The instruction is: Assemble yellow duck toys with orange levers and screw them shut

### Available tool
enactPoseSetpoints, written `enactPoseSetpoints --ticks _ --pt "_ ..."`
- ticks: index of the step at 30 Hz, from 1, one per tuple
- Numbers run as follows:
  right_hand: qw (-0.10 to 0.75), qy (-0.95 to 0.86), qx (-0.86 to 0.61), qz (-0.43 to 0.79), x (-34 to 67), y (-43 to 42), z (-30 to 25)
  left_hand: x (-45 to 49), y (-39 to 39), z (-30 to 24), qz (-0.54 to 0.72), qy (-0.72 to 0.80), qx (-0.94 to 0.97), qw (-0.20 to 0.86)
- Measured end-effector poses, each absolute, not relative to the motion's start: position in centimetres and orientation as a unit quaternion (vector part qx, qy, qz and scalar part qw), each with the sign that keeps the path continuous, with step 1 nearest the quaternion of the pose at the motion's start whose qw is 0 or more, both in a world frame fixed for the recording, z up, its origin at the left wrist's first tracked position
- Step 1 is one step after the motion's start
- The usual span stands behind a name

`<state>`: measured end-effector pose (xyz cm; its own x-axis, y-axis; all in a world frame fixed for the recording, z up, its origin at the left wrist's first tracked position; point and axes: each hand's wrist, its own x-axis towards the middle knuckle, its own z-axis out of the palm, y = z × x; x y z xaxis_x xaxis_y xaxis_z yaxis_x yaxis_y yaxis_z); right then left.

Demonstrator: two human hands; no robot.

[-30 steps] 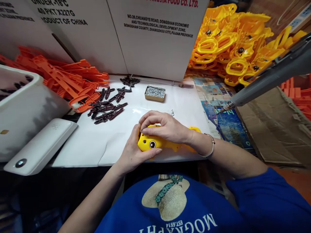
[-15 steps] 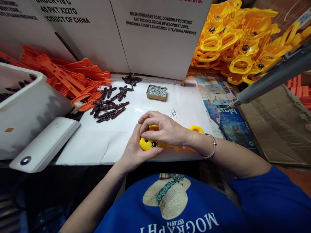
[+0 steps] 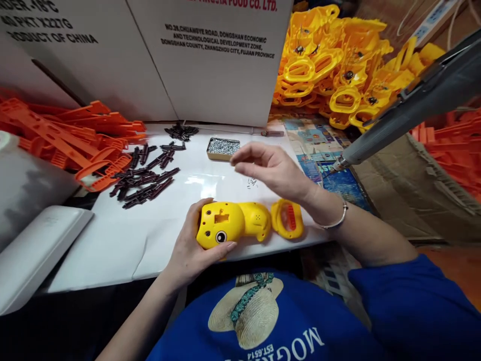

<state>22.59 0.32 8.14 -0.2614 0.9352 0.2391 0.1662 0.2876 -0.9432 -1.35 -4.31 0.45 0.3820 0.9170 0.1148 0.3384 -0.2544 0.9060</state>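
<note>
A yellow plastic toy body (image 3: 240, 223) with a round eye and an orange-ribbed handle loop lies on the white sheet (image 3: 124, 240) near the table's front edge. My left hand (image 3: 193, 240) grips its left end, thumb under and fingers behind. My right hand (image 3: 268, 168) hovers above the sheet between the toy and a small tin of screws (image 3: 223, 148), fingers held loosely together and slightly blurred. A few loose screws (image 3: 251, 182) lie just below that hand.
Dark brown pins (image 3: 145, 175) are scattered left of the tin. Orange plastic parts (image 3: 71, 138) pile at the left, yellow toy shells (image 3: 338, 65) at the back right. A grey power screwdriver (image 3: 409, 105) hangs at the right. White cartons (image 3: 158, 55) stand behind; a white device (image 3: 33, 255) sits front left.
My right hand has lifted off the yellow toy and moved up and away toward the screw tin, uncovering the toy's top and handle. The left hand keeps its grip. The camera shifted slightly.
</note>
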Motion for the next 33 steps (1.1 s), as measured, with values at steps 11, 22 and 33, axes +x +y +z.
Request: enactPoseSetpoints --ticks 11,22,33 --pt "0.045 -0.738 -0.653 0.162 26.1 0.8 4.9 -1.1 -4.8 1.2 0.325 0.471 0.694 0.437" --pt "0.053 -0.769 -0.609 0.186 26.3 1.0 5.2 -2.0 -4.5 0.5 0.328 0.407 0.748 0.408" --pt "0.009 -0.855 -0.496 0.154 25.1 2.4 4.6 -1.8 -4.3 0.3 0.331 0.421 0.74 0.408"
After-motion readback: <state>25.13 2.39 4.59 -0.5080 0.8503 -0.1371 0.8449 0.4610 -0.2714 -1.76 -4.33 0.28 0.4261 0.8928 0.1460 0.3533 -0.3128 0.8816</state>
